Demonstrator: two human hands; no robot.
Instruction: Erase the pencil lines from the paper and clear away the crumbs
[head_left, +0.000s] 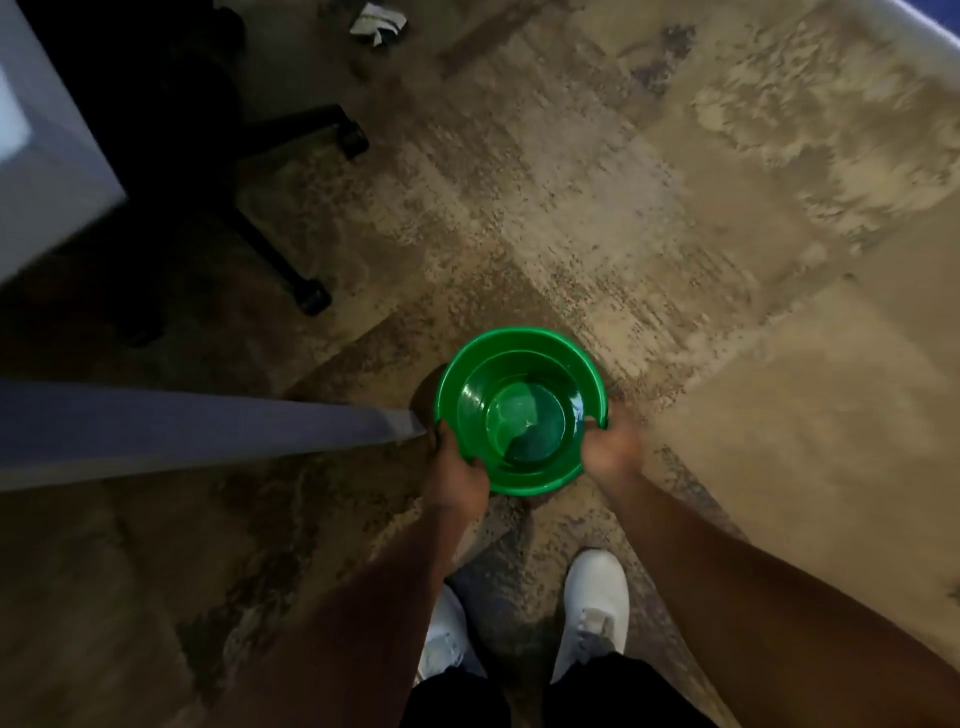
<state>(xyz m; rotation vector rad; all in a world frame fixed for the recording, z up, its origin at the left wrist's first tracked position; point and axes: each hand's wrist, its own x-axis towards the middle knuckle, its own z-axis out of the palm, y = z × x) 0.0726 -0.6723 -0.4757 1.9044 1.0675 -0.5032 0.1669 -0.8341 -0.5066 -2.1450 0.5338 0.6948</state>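
1. Holding the green bin (521, 410) by its rim over the rug (675, 234), I have my left hand (457, 465) curled over the near-left edge and my right hand (613, 447) gripping the near-right edge, thumb inside.
2. Tipping it while I carry it could spill whatever crumbs lie inside onto the rug, where I judge they would be hard to find.
3. The bin passes just beside the desk (208, 426) corner on my left; a knock there could jolt it.
4. The chair base (291, 208) at far left could trip me.
5. The paper is not in view, so I cannot tell whether its lines are gone.
6. Motion blur and dim light hide whether the bin holds crumbs.
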